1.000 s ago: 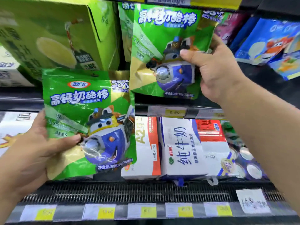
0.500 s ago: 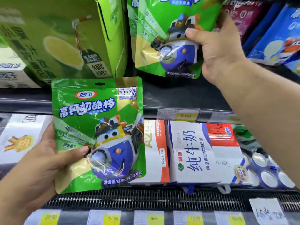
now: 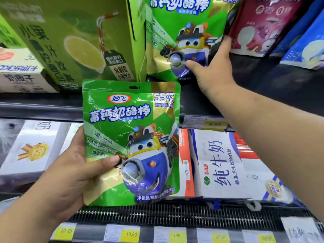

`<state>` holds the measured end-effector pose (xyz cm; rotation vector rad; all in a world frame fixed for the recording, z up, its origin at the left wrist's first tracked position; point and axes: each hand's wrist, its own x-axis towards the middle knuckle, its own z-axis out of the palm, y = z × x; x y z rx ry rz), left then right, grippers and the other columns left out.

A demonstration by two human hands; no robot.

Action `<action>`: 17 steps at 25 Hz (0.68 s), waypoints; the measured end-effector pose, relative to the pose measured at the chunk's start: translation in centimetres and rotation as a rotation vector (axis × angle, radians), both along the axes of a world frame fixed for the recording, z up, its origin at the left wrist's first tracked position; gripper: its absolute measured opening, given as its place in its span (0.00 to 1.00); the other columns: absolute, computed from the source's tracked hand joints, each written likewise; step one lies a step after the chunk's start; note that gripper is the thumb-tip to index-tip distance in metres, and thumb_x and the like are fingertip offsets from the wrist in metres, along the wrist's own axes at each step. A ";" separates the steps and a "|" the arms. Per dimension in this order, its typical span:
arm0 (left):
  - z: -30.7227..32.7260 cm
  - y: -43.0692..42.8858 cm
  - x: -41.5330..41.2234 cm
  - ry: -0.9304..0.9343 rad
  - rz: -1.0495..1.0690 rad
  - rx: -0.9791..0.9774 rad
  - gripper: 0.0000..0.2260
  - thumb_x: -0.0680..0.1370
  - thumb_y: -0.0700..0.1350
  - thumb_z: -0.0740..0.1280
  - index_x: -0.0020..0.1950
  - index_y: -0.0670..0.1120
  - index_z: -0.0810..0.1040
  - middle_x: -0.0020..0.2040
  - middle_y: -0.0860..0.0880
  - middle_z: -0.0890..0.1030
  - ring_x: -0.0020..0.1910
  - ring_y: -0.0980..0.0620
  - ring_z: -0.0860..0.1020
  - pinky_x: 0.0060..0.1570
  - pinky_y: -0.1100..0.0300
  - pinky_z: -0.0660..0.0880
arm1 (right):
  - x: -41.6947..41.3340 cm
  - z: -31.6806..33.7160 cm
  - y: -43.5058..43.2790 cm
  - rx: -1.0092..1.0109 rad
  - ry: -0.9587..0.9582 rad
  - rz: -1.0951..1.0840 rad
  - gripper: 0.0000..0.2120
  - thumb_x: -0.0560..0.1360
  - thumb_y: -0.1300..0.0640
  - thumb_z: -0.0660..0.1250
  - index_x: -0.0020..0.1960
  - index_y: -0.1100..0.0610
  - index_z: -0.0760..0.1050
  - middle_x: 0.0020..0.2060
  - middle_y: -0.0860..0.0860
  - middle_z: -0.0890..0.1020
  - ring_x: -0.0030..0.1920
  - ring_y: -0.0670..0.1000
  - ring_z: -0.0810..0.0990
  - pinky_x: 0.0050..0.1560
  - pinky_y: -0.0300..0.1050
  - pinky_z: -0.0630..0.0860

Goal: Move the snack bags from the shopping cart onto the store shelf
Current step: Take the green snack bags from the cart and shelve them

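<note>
Green bag [image 3: 131, 142] in left hand [image 3: 70, 172], twin bag [image 3: 175, 23] in right hand [image 3: 215, 72]

Lighting: bright, even store light. Glare: white streaks across the foil bag [image 3: 131, 142] I hold. Shadow: dark recess at the back of the upper shelf [image 3: 43, 107]. Blur: green carton [image 3: 70, 41] top left; price tags [image 3: 131, 234] soft, partly unreadable. Edges: wide-angle bowing.

I see a big green juice carton [image 3: 73, 41] at upper left, a straw printed on its face. A pink pouch [image 3: 263, 25] and a blue pouch [image 3: 308, 44] stand at upper right. At lower right lies a white milk case [image 3: 228, 165], above a black grille [image 3: 175, 214] and yellow price tags [image 3: 131, 234] along the bottom edge.
</note>
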<state>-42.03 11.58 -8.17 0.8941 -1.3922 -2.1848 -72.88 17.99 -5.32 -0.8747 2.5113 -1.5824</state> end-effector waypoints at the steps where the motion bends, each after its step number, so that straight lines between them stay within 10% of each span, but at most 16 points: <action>1: 0.3 0.0 -0.3 0.006 -0.004 -0.002 0.29 0.64 0.28 0.67 0.52 0.59 0.83 0.52 0.44 0.87 0.44 0.46 0.87 0.40 0.53 0.84 | 0.0 0.1 -0.1 0.012 0.007 -0.013 0.40 0.73 0.57 0.73 0.75 0.61 0.53 0.68 0.55 0.69 0.62 0.46 0.68 0.51 0.24 0.60; 8: 2.3 0.0 -2.6 0.065 -0.071 -0.065 0.31 0.65 0.29 0.67 0.63 0.56 0.78 0.56 0.45 0.86 0.48 0.49 0.86 0.47 0.53 0.83 | 1.3 0.0 2.8 0.007 -0.136 -0.040 0.48 0.69 0.52 0.75 0.78 0.50 0.48 0.71 0.52 0.68 0.70 0.52 0.69 0.72 0.42 0.63; 13: 3.4 0.6 -4.9 0.097 -0.140 -0.101 0.35 0.66 0.25 0.71 0.67 0.53 0.75 0.60 0.44 0.85 0.53 0.48 0.85 0.50 0.54 0.83 | 6.6 1.9 7.3 -0.200 -0.411 0.054 0.19 0.77 0.52 0.68 0.67 0.55 0.72 0.54 0.49 0.81 0.53 0.48 0.80 0.56 0.41 0.76; 17: 3.8 1.2 -7.0 0.132 -0.195 -0.111 0.35 0.67 0.27 0.67 0.71 0.51 0.71 0.61 0.42 0.84 0.55 0.46 0.84 0.53 0.51 0.83 | 9.6 1.9 10.5 -0.194 -0.695 0.351 0.29 0.63 0.57 0.78 0.61 0.57 0.72 0.54 0.55 0.85 0.56 0.56 0.84 0.60 0.56 0.78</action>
